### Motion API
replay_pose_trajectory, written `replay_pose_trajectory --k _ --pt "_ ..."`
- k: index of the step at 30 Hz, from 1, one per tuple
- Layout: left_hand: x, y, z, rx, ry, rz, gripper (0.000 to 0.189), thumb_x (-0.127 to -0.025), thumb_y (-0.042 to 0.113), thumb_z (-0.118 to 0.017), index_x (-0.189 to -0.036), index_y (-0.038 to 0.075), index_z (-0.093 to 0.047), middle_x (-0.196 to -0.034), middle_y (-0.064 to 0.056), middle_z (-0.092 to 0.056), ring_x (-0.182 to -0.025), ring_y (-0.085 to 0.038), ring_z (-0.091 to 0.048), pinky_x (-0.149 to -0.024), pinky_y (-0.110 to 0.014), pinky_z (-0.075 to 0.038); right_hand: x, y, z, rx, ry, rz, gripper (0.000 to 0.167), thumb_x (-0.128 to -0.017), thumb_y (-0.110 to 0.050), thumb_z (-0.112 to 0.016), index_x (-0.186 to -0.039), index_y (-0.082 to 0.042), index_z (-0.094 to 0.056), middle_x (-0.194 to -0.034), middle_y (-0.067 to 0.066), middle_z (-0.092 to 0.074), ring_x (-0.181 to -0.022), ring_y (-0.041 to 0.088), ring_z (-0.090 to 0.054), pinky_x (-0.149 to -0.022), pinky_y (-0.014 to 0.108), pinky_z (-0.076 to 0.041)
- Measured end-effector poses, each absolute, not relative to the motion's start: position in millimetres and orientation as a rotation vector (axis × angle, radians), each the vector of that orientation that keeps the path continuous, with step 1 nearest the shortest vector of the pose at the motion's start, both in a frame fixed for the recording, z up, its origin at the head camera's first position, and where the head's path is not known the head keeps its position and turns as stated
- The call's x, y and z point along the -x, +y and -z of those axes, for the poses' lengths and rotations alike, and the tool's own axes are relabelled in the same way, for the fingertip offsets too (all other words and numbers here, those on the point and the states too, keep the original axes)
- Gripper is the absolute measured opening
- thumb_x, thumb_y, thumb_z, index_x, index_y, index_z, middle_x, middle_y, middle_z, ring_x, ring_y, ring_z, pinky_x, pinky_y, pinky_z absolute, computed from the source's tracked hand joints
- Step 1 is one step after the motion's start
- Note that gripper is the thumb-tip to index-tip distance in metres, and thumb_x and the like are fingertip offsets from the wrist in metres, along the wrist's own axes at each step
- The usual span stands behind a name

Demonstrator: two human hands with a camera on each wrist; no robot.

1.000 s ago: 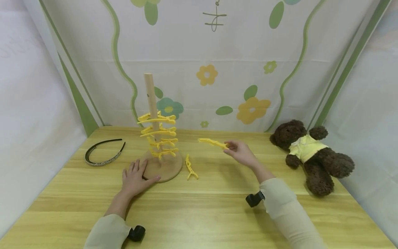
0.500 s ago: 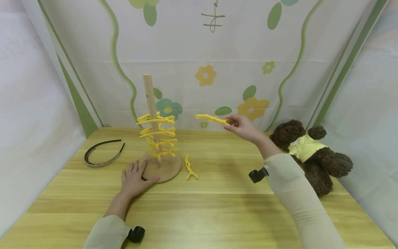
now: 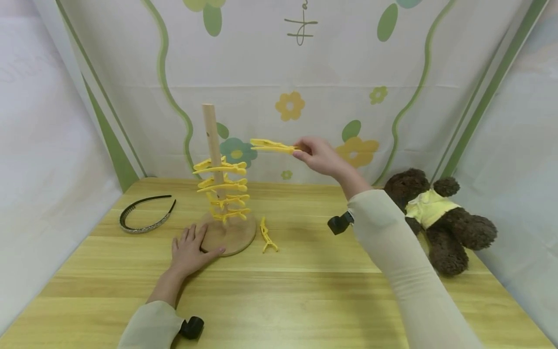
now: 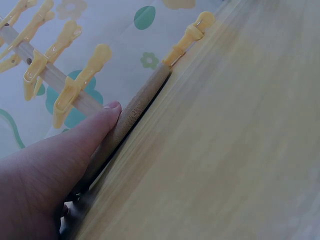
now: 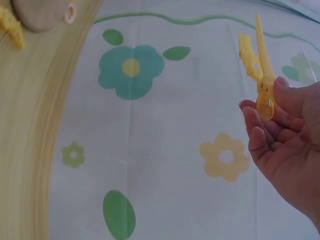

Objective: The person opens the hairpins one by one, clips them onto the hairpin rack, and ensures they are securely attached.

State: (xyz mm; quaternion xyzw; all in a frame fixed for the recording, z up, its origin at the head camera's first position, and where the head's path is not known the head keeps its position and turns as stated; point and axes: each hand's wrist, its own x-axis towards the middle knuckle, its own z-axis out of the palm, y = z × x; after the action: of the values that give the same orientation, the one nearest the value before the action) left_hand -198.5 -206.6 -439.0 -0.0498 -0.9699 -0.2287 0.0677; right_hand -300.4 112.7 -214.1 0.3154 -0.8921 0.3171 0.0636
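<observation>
My right hand [image 3: 318, 156] pinches a yellow hair clip [image 3: 272, 145] by its end, thumb against fingers. The clip is raised to the right of a wooden post [image 3: 210, 131], its two arms spread apart in the right wrist view [image 5: 265, 75]. Several similar yellow clips [image 3: 228, 168] grip the post's lower half, one above another. My left hand [image 3: 189, 252] rests with fingers spread at the near left edge of the round wooden base [image 3: 231, 240]. Its thumb [image 4: 95, 127] lies along the base's rim. Another yellow clip [image 3: 267, 236] lies on the table just right of the base.
A black headband [image 3: 144, 229] with a glittery band lies left of the stand. At the right, a brown teddy bear [image 3: 449, 252] in a yellow shirt lies on the wooden table [image 3: 279, 300]. A flower-printed cloth [image 3: 261, 58] hangs behind the table.
My right hand has risen and moved left towards the post, carrying the clip. The clip's arms have spread apart. My left hand stays put on the base.
</observation>
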Motion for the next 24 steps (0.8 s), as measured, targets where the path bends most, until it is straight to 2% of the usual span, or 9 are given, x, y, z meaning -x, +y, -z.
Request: replay_pose_trajectory --k 3,9,17,24 --pt "198.0 -206.7 438.7 0.149 -2.923 0.687 0.093 -0.072 0.064 -0.049 -0.135 0.002 -0.024 -0.135 -0.029 -0.013 -0.122 -0.045 -0.007 -0.089 -0.062 0.003 300.8 99.0 212.8 -0.953 -2.660 -1.002 0.018 -0.087 -0.017 -0.053 -0.097 -0.002 -0.058 -0.077 0.010 -0.055 -0.062 0.020 -0.041 -0.054 0.027 -0.035" --pt "197.0 -206.7 437.3 0.146 -2.926 0.691 0.092 -0.072 0.064 -0.050 -0.135 0.002 -0.024 -0.135 -0.030 -0.013 -0.122 -0.045 -0.007 -0.089 -0.062 0.003 302.2 70.6 210.8 -1.016 -2.615 -1.062 0.016 -0.085 -0.018 -0.056 -0.092 -0.003 -0.060 -0.080 0.010 -0.059 -0.065 0.016 -0.049 -0.057 0.026 -0.040" --pt "197.3 -205.0 439.6 0.158 -2.925 0.691 0.092 -0.072 0.064 -0.049 -0.136 0.003 -0.024 -0.136 -0.029 -0.014 -0.122 -0.045 -0.007 -0.089 -0.062 0.002 301.5 41.8 208.4 -1.090 -2.610 -1.080 0.015 -0.085 -0.019 -0.056 -0.091 -0.005 -0.060 -0.079 0.004 -0.058 -0.067 0.014 -0.051 -0.059 0.025 -0.042" --pt "196.8 -203.2 437.6 0.171 -2.914 0.705 0.091 -0.072 0.063 -0.050 -0.135 0.002 -0.024 -0.135 -0.030 -0.014 -0.122 -0.045 -0.007 -0.089 -0.062 0.002 299.5 22.1 206.9 -1.097 -2.630 -1.105 0.016 -0.085 -0.019 -0.055 -0.092 -0.005 -0.059 -0.080 0.005 -0.057 -0.067 0.014 -0.049 -0.059 0.023 -0.041"
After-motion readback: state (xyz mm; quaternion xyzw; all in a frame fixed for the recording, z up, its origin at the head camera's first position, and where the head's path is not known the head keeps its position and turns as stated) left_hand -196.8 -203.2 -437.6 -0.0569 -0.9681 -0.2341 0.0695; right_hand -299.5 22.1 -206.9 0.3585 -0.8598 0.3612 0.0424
